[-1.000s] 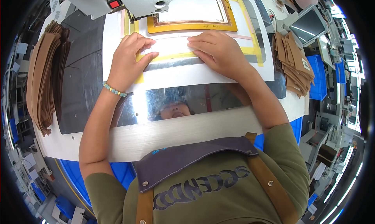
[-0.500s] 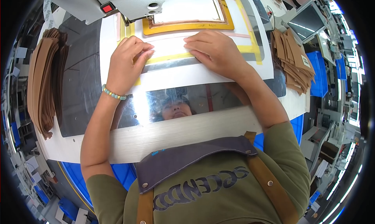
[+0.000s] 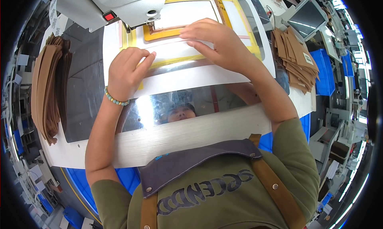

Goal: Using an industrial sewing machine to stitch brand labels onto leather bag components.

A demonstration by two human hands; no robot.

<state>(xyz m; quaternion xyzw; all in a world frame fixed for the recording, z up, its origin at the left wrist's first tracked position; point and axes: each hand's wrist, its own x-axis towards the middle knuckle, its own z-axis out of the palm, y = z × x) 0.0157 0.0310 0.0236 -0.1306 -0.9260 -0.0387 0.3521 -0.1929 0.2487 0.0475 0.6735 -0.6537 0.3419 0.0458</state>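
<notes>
My left hand [image 3: 129, 67] rests with curled fingers and thumb on the yellow-taped border of a white sheet [image 3: 171, 81]; what its fingertips hold, if anything, is hidden. My right hand [image 3: 211, 43] is open, fingers loosely extended and thumb apart, over the lower right part of an orange-yellow rectangular frame [image 3: 157, 36] and the thin pink line below it. The frame has a white middle and lies on the taped sheet, which sits on a shiny metal plate [image 3: 85, 109]. A grey machine head [image 3: 87, 5] with a red switch overhangs the frame's left side.
Brown folded pieces are stacked at the left [image 3: 48, 89] and right [image 3: 295, 65] of the table. A monitor [image 3: 307, 17] stands at the back right, with a blue bin [image 3: 325, 73] beside the table. More blue bins [image 3: 79, 185] lie below the front edge.
My right hand has moved up and left onto the frame's lower edge, its fingers straightening. My left hand sits slightly lower in view. The whole view has tilted slightly.
</notes>
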